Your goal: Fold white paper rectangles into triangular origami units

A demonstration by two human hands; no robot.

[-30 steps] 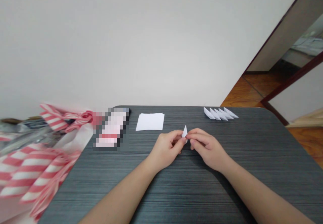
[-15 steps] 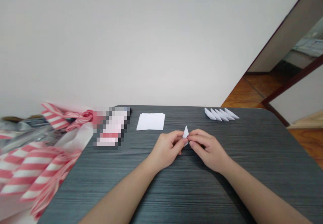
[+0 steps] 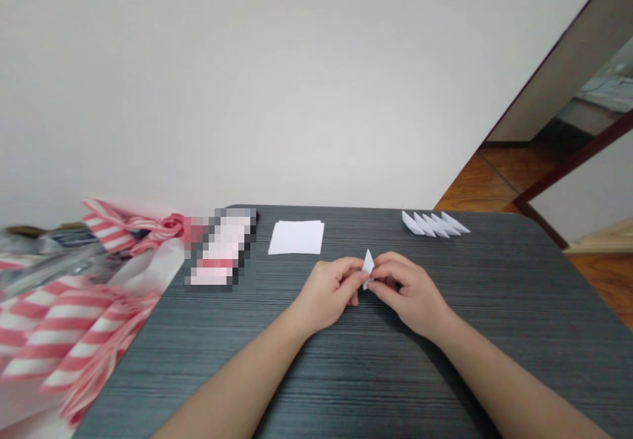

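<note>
A small piece of folded white paper [image 3: 368, 262] stands upright between my two hands, its pointed tip facing away from me. My left hand [image 3: 332, 289] pinches its left side between thumb and fingers. From the right, my right hand [image 3: 408, 287] closes its thumb and fingertips on the other edge. The fingers cover the paper's lower part, so its full shape is hidden. Several finished-looking folded paper pieces [image 3: 434, 224] lie overlapped in a row at the back right. A stack of flat white paper sheets [image 3: 297, 237] rests behind my left hand.
The dark wood-grain table [image 3: 316, 386] backs against a white wall. At its left end lies a pixelated, phone-like object [image 3: 221, 248]. Red-and-white striped cloth [image 3: 64, 327] and clear plastic are heaped beyond the left edge. Wooden floor [image 3: 469, 178] shows at the right.
The folded paper has turned slightly and shifted a little to the right. My right fingers have moved their hold on its edge. The stack and the row stay put.
</note>
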